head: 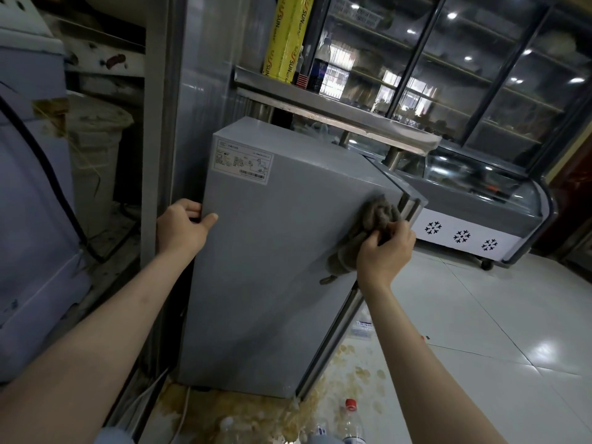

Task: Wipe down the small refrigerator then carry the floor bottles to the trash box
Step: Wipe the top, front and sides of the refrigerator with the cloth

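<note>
Bottles lie on the floor below the hands | left hand grips the back edge of the small fridge | right hand squeezes a gray rag against its side | fridge stands tall, door end past the right hand

Left hand is gripping the back edge of the small grey refrigerator, thumb lying on its side panel. Right hand is clutching a bunched grey rag, pressing it against that panel near the door edge. Clear bottles are lying on the stained floor below.
</note>
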The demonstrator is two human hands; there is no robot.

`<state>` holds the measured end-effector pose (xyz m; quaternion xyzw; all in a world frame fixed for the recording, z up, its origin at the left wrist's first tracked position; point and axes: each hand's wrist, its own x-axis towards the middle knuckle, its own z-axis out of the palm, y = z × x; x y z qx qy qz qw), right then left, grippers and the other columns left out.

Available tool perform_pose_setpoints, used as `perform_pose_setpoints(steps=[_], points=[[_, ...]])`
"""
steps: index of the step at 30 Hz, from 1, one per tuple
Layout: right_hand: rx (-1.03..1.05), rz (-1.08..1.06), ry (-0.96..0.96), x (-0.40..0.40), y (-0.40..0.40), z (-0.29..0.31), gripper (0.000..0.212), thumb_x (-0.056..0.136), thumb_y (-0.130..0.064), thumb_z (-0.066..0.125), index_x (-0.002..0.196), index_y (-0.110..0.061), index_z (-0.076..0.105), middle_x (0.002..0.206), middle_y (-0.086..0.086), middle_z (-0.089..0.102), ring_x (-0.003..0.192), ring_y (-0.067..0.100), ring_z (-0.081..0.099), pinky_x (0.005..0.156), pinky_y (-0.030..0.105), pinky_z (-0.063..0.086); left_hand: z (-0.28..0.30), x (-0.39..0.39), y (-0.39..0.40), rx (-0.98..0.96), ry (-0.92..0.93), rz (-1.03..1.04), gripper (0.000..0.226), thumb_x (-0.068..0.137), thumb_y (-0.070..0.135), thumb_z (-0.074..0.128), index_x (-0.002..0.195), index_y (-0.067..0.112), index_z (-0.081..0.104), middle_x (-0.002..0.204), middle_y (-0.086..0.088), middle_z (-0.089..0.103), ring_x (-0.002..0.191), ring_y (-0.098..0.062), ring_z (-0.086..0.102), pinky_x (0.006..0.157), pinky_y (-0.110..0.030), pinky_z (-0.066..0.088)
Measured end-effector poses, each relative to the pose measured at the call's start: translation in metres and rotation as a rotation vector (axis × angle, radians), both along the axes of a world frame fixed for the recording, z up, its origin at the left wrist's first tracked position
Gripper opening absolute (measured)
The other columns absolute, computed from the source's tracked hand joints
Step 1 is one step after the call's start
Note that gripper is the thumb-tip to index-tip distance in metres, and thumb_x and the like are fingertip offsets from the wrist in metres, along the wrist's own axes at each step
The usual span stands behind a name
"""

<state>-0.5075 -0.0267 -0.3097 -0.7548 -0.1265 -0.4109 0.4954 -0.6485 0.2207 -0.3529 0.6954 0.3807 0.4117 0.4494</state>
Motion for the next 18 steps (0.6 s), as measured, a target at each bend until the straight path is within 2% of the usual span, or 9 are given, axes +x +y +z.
perform_pose_setpoints(steps=[4, 6, 8, 11, 13, 16, 18], points=[[-0.066, 0.038, 0.071, -0.006, 0.002, -0.036, 0.014, 0.077, 0.009, 0.051, 0.091, 0.006, 0.052, 0.099, 0.022, 0.051, 0.087, 0.033, 0.05, 0.071, 0.016, 0.028, -0.001, -0.001, -0.001, 0.011, 0.0, -0.004, 0.032, 0.08, 0.024, 0.073, 0.105, 0.008, 0.061, 0.105, -0.009, 0.067, 0.08, -0.017, 0.058, 0.074, -0.03, 0.046], [-0.124, 0.038, 0.107, -0.008, 0.001, -0.052, 0.014, 0.079, 0.008, 0.052, 0.092, 0.005, 0.053, 0.101, 0.021, 0.051, 0.085, 0.034, 0.051, 0.07, 0.022, 0.032, -0.001, -0.001, 0.0, 0.011, -0.008, -0.01, 0.032, 0.08, 0.024, 0.073, 0.105, 0.008, 0.061, 0.105, -0.009, 0.067, 0.08, -0.017, 0.058, 0.074, -0.03, 0.046], [-0.215, 0.068, 0.081, -0.008, 0.001, -0.063, 0.01, 0.078, 0.009, 0.052, 0.087, 0.004, 0.052, 0.098, 0.022, 0.052, 0.081, 0.036, 0.052, 0.066, 0.028, 0.034, -0.001, -0.001, 0.001, 0.013, -0.01, -0.015, 0.032, 0.08, 0.024, 0.072, 0.105, 0.008, 0.061, 0.105, -0.009, 0.067, 0.081, -0.018, 0.058, 0.074, -0.03, 0.046], [-0.297, 0.108, 0.031, -0.005, -0.003, -0.062, 0.009, 0.077, 0.011, 0.05, 0.083, 0.005, 0.053, 0.096, 0.023, 0.053, 0.079, 0.037, 0.052, 0.065, 0.029, 0.035, -0.002, -0.001, 0.0, 0.026, -0.012, -0.012, 0.031, 0.08, 0.024, 0.072, 0.105, 0.007, 0.062, 0.105, -0.009, 0.067, 0.08, -0.018, 0.058, 0.074, -0.03, 0.046], [-0.255, 0.095, 0.025, -0.001, -0.007, -0.054, 0.009, 0.078, 0.011, 0.05, 0.084, 0.006, 0.053, 0.096, 0.022, 0.053, 0.081, 0.036, 0.052, 0.067, 0.027, 0.035, -0.002, -0.001, 0.0, 0.028, -0.017, -0.007, 0.031, 0.08, 0.024, 0.072, 0.104, 0.007, 0.062, 0.104, -0.009, 0.067, 0.078, -0.017, 0.058, 0.073, -0.029, 0.046], [-0.142, 0.036, 0.037, 0.002, -0.008, -0.048, 0.011, 0.077, 0.01, 0.051, 0.087, 0.006, 0.054, 0.097, 0.022, 0.053, 0.084, 0.034, 0.052, 0.07, 0.015, 0.028, -0.003, -0.001, -0.001, 0.026, -0.018, -0.002, 0.032, 0.08, 0.025, 0.072, 0.105, 0.008, 0.062, 0.104, -0.008, 0.067, 0.078, -0.016, 0.058, 0.073, -0.029, 0.046], [-0.156, 0.039, 0.046, 0.0, -0.004, -0.053, 0.01, 0.077, 0.009, 0.051, 0.086, 0.005, 0.053, 0.096, 0.021, 0.053, 0.084, 0.034, 0.052, 0.069, 0.018, 0.03, -0.003, 0.0, -0.001, 0.022, -0.021, -0.003, 0.031, 0.081, 0.026, 0.072, 0.105, 0.008, 0.062, 0.104, -0.008, 0.067, 0.078, -0.016, 0.058, 0.072, -0.029, 0.045]])
